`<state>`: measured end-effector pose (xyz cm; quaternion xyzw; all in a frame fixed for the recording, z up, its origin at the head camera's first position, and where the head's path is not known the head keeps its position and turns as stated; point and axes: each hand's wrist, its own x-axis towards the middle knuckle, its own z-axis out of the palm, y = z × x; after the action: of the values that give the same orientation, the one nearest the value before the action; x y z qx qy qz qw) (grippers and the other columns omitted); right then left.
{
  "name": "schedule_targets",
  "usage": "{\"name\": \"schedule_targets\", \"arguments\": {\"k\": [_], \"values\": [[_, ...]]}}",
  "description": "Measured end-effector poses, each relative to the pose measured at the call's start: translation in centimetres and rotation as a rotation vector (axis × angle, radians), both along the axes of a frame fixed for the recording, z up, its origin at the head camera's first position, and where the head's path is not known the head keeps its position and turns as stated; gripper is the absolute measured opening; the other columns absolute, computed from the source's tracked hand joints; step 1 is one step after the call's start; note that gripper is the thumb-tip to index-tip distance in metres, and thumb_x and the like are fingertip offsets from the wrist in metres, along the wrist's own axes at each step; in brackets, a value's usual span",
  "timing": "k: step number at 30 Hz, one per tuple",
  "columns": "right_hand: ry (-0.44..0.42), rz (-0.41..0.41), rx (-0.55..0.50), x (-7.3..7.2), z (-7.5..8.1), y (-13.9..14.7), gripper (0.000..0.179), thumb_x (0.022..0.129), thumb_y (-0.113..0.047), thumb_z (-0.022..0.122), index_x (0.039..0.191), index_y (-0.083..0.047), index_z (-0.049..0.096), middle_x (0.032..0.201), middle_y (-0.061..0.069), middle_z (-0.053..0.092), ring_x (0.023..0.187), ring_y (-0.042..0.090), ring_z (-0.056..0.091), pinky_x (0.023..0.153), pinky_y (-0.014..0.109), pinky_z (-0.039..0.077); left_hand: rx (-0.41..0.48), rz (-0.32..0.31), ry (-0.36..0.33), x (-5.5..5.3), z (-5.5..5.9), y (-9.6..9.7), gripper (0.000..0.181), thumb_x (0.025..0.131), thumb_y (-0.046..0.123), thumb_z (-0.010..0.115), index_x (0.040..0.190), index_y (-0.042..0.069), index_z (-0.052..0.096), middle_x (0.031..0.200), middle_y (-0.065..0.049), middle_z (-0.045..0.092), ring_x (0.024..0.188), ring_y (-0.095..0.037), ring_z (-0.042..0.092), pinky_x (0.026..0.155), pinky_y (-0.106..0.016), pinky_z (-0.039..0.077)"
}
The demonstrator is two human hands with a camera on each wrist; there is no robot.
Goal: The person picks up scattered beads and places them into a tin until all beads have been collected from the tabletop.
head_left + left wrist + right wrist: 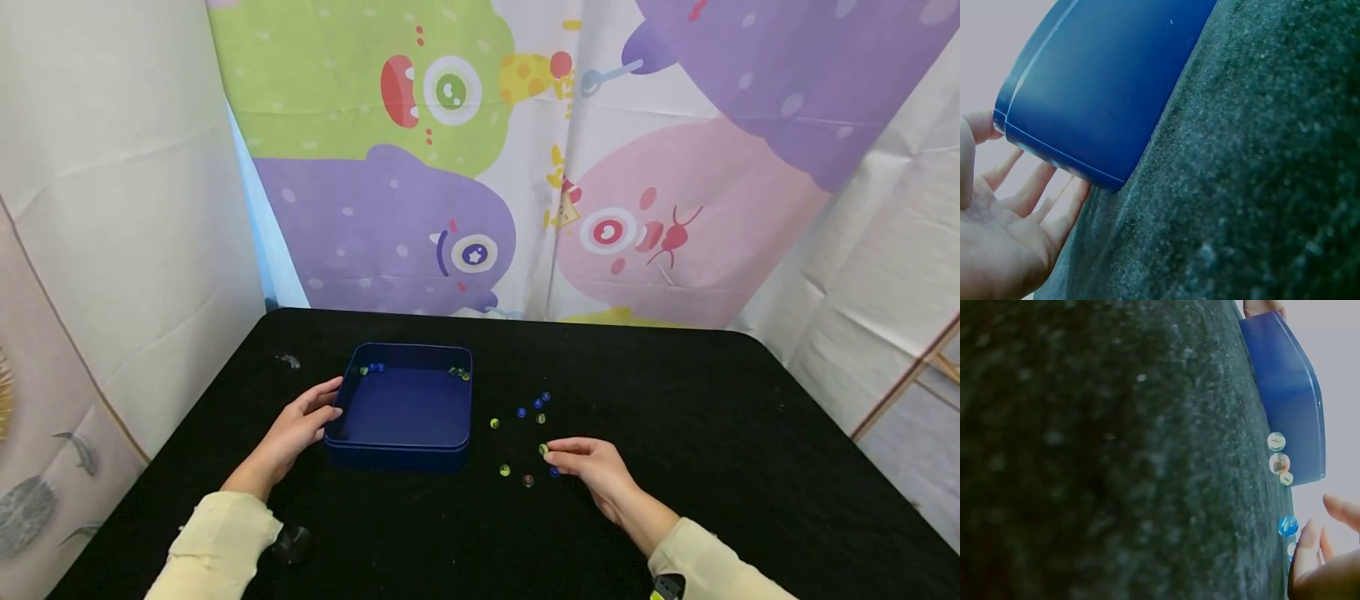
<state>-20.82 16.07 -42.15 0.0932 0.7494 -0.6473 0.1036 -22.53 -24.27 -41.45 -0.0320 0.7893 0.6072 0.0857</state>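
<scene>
A deep-blue rectangular box [405,456] stands on the black cloth, several marbles along its far inner edge. My left hand [300,421] rests against its left side. Fairly straight fingers [1030,189] lie along the outer wall in the left wrist view, thumb tip at the rim. My right hand [596,475] reaches low over the scattered marbles, thumb and forefinger at a yellow-green marble [543,450]. These fingers [1307,547] stand apart in the right wrist view, with a gap between them. A blue marble [554,472] lies just beside the thumb.
Other marbles lie right of the box: yellow-green ones [505,471], a reddish-brown one [528,481] and blue ones [537,403] farther back. A small dark object [291,544] sits beside the left sleeve. A patterned cloth [397,225] hangs behind the table.
</scene>
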Motion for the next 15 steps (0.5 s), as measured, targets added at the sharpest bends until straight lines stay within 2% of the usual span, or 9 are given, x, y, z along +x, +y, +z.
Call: {"name": "schedule_targets", "arguments": {"k": [4, 10, 15], "values": [[0.015, 0.025, 0.054, 0.2, -0.2, 0.3, 0.025, 0.079, -0.007, 0.069, 0.102, 0.002, 0.067, 0.090, 0.006, 0.067, 0.081, 0.019, 0.062, 0.079, 0.036, 0.051, -0.001, 0.013, -0.011, -0.1, -0.1, 0.0, 0.059, 0.096, 0.023, 0.046, 0.149, 0.015, 0.021, 0.149, -0.022, 0.020, 0.131, -0.042, 0.027, 0.103, -0.054, 0.030], [-0.006, 0.094, 0.129, 0.4, -0.2, 0.9, 0.027, 0.076, -0.005, 0.070, 0.103, 0.000, 0.067, 0.096, 0.008, 0.065, 0.088, 0.021, 0.061, 0.088, 0.045, 0.046, -0.005, 0.013, -0.005, -0.1, -0.1, 0.1, 0.058, 0.096, 0.022, 0.045, 0.149, 0.015, 0.021, 0.149, -0.022, 0.020, 0.131, -0.042, 0.027, 0.102, -0.055, 0.030], [-0.006, 0.169, 0.176, 0.5, 0.0, 1.1, 0.031, 0.074, 0.001, 0.069, 0.104, 0.003, 0.065, 0.094, 0.010, 0.064, 0.083, 0.020, 0.061, 0.080, 0.038, 0.051, -0.009, 0.009, 0.000, 0.0, -0.1, 0.1, 0.058, 0.096, 0.022, 0.045, 0.149, 0.015, 0.020, 0.149, -0.023, 0.020, 0.131, -0.042, 0.027, 0.102, -0.055, 0.030]]}}
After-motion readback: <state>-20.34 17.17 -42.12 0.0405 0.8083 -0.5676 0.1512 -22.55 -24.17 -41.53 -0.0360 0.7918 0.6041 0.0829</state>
